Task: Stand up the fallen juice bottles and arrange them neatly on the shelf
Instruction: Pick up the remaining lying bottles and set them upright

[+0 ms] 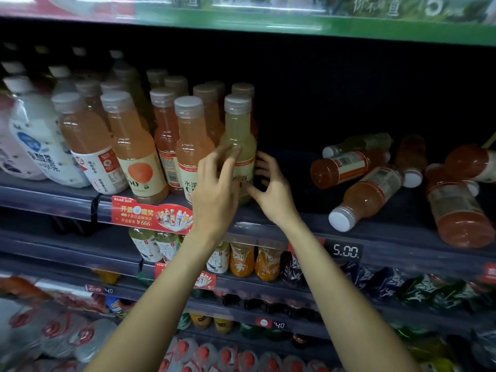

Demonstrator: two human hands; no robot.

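Hands (214, 189) (271, 189) cup smooth, waisted yellow bottle (239, 130); fingers spread.

White yogurt-drink bottles (40, 146) leaning at far left of the upper tier. Red promotional tag (151, 217) reading ¥666 clipped to the rail beneath. Black price label (345, 251) showing 5.00 further right. Tea bottles (153, 244) and orange soda bottles (255, 260) one tier down, dark-wrapped bottles (389, 288) alongside. Red-capped water bottles (225, 357) lowest. Green banner (349, 28) overhead.
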